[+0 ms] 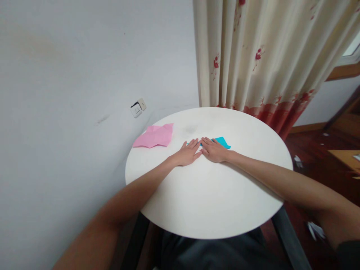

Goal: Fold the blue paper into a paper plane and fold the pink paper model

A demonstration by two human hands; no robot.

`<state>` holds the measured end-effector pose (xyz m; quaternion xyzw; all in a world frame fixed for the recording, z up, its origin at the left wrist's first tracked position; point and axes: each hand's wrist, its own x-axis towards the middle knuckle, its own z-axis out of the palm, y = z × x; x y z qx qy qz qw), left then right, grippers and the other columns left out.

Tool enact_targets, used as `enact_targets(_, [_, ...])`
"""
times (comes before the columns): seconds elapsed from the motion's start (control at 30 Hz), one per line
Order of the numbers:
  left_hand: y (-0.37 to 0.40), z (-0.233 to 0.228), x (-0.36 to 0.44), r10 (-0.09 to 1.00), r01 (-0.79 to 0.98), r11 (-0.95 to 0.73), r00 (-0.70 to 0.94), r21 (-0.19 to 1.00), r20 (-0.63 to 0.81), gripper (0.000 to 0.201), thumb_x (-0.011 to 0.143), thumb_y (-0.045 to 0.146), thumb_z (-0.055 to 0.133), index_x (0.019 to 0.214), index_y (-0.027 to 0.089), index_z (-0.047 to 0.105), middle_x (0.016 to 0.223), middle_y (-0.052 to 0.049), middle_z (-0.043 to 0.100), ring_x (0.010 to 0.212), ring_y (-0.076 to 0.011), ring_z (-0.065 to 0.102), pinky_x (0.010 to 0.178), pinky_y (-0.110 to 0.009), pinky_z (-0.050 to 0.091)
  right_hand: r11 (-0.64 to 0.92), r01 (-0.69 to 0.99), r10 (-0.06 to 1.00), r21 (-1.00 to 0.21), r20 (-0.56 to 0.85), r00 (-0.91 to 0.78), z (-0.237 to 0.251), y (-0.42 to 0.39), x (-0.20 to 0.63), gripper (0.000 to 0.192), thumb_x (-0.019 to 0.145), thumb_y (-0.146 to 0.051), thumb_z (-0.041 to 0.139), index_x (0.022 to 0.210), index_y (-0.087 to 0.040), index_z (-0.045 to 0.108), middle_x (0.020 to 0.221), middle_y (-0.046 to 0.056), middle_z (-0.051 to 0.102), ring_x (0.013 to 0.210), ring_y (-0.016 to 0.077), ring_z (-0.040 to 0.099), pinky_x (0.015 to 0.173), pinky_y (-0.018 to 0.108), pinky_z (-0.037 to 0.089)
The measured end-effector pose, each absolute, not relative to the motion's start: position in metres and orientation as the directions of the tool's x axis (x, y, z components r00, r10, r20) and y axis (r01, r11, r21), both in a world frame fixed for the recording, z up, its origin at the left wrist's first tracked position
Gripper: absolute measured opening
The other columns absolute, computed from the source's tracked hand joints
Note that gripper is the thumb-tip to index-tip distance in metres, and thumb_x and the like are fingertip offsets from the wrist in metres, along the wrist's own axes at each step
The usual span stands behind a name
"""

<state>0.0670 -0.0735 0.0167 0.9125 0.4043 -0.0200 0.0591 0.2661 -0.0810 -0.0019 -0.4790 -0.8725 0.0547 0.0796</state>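
Both my hands lie flat near the middle of a round white table, fingertips pointing inward and almost meeting. Under them is a blue sheet of paper, mostly covered; its right corner shows beyond my right hand, and a thin sliver shows by the left fingers. My left hand has its fingers stretched out and pressed down at the paper's left part. Palm down, my right hand rests on the blue paper with fingers extended. A creased pink sheet of paper lies apart, at the table's left edge.
A white wall with a socket stands close on the left. Behind the table hangs a cream curtain with red flowers. Papers lie on the dark red floor at right, and a wooden piece of furniture is at the right edge.
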Motion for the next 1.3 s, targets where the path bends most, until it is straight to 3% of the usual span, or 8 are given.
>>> enact_targets(0.3, [-0.0742,0.0193,0.0676,0.699,0.702,-0.699,0.711,0.133,-0.079,0.071,0.103,0.053,0.02,0.159,0.011,0.007,0.166,-0.018,0.006,0.155,-0.0277,0.005,0.122,-0.05,0.01,0.552,0.806,0.833,-0.214,0.098,-0.544,-0.0017,-0.075,0.2688,0.076,0.102,-0.056,0.015,0.157,-0.005,0.025,0.164,0.019,0.02,0.152,0.0312,0.017,0.122,0.054,0.016])
enact_targets(1.13, [-0.0682,0.018,0.0636,0.689,0.688,-0.702,0.721,0.183,-0.073,0.073,0.102,0.058,0.026,0.16,0.016,0.009,0.166,-0.017,0.008,0.155,-0.0267,0.007,0.122,-0.049,0.011,0.535,0.818,0.845,-0.211,0.126,-0.52,-0.0008,-0.075,0.2685,0.066,0.103,-0.051,0.025,0.156,-0.012,0.032,0.162,0.018,0.027,0.151,0.0314,0.021,0.12,0.054,0.021])
enact_targets(1.3, [-0.0688,0.019,0.0637,0.689,0.687,-0.696,0.721,0.208,-0.074,0.073,0.102,0.058,0.028,0.16,0.016,0.01,0.166,-0.015,0.008,0.155,-0.0259,0.007,0.123,-0.048,0.009,0.53,0.822,0.848,-0.208,0.13,-0.514,-0.0018,-0.0751,0.2686,0.068,0.103,-0.051,0.026,0.155,-0.008,0.032,0.162,0.02,0.026,0.151,0.0324,0.022,0.12,0.056,0.022])
